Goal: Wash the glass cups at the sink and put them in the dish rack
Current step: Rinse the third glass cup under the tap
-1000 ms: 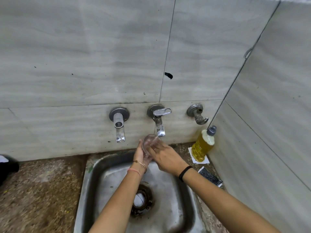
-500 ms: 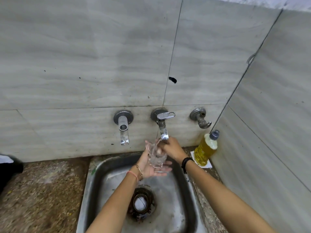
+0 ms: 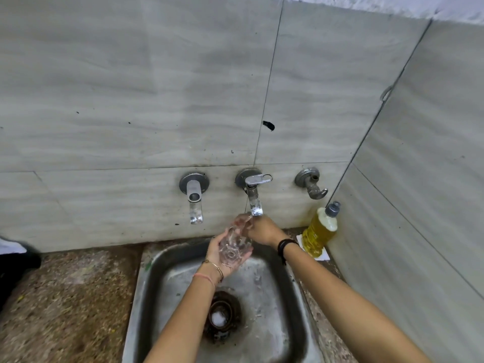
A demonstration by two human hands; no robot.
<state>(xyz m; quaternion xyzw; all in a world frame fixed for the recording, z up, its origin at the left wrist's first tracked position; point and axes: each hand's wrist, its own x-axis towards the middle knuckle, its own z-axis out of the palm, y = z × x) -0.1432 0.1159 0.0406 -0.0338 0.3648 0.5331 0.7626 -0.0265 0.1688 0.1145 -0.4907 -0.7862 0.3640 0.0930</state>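
The left hand (image 3: 222, 255) cradles the cup (image 3: 234, 246) palm-up, fingers curled round it. The right hand (image 3: 263, 230) touches its rim just under the tap (image 3: 255, 203); whether it pinches is unclear. The sink (image 3: 288, 297) lies below both.

No readable text, brand, number or sign anywhere; none on the bottle of yellow liquid (image 3: 320, 231) by the right wall; none on the white card (image 3: 324, 255) beneath it. Nothing legible on the metal taps (image 3: 252, 184) or the wall tiles (image 3: 157, 100); only a dark mark (image 3: 268, 125) on one tile, too shapeless to read.
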